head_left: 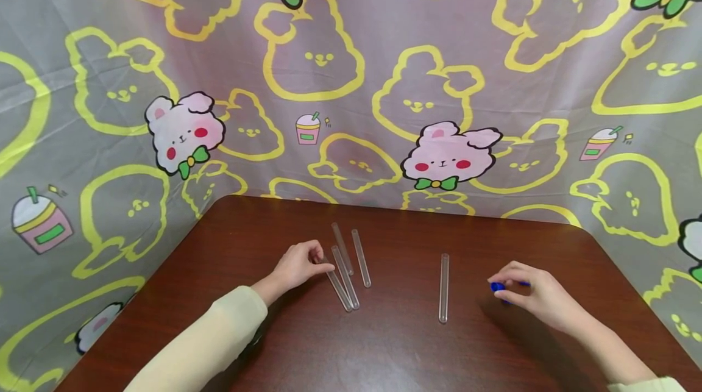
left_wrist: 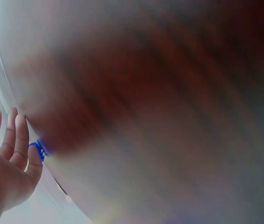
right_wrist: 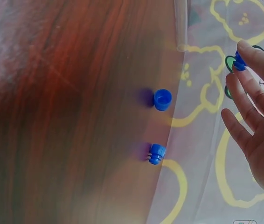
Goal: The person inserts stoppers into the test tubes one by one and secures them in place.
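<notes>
A bunny-printed cloth (head_left: 384, 75) hangs close behind the dark wooden desk (head_left: 395, 355) and wraps its far edge. Nothing lies between your hands but one clear test tube (head_left: 443, 287), which rests alone on the desk, lengthwise toward you, well apart from the rest. Four more test tubes (head_left: 347, 270) lie in a loose fan just beside your left hand (head_left: 298, 265).

Your left fingers (head_left: 323, 267) curl round the near end of one tube of that fan, the tube still flat on the desk. Your right hand (head_left: 534, 294) pinches a small blue stopper (head_left: 498, 286) at its fingertips, just above the desk to the right of the lone tube.

The right wrist view adds what the head view hides behind your hand: two more blue stoppers on the desk, one hollow side up (right_wrist: 163, 99) and one ribbed plug on its side (right_wrist: 156, 153), near each other, with the held stopper (right_wrist: 239, 60) gripped between fingertips (right_wrist: 251, 52). The left wrist view is badly blurred (only fingers (left_wrist: 17, 140) and a speck of blue (left_wrist: 39, 150) can be made out).
</notes>
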Available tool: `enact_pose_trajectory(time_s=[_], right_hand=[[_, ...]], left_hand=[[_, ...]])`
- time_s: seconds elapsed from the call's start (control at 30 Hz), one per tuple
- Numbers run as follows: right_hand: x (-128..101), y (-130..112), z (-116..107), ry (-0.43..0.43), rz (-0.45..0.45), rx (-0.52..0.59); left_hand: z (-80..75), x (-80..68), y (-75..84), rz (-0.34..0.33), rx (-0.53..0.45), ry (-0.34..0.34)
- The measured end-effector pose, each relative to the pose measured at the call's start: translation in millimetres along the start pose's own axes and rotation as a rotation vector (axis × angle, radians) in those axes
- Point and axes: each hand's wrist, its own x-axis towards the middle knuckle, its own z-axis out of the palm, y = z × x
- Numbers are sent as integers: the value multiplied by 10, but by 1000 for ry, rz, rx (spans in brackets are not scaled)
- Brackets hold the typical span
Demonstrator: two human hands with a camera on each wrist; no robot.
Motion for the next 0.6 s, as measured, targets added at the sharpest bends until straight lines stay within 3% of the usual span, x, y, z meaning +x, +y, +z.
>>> enact_pose_trajectory(time_s=[0.23, 0.6], right_hand=[[-38, 9, 6, 3, 4, -13], [-66, 23, 17, 8, 9, -23]], left_hand=[[-6, 21, 23, -30, 18, -17], [-55, 62, 1, -86, -41, -60]])
